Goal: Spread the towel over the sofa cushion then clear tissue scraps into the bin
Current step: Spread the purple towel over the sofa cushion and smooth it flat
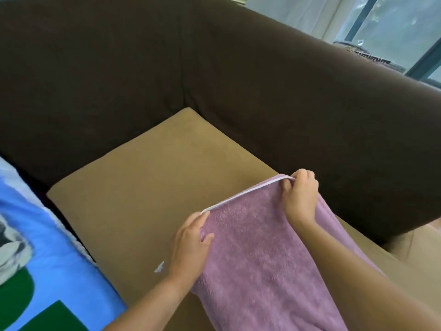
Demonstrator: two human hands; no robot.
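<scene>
Purple towel (257,254) is lying at the lower right of the frame on the tan sofa cushion (155,175), its long axis running up from the bottom edge and its hem facing upper left. Left hand (191,242) and right hand (300,197) are each pinching a hem corner. I'd be drawing both corners away evenly, keeping the hem taut.

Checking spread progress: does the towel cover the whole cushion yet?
No: the left hand and right hand hold the towel by its edge, and most of the cushion lies uncovered.
</scene>
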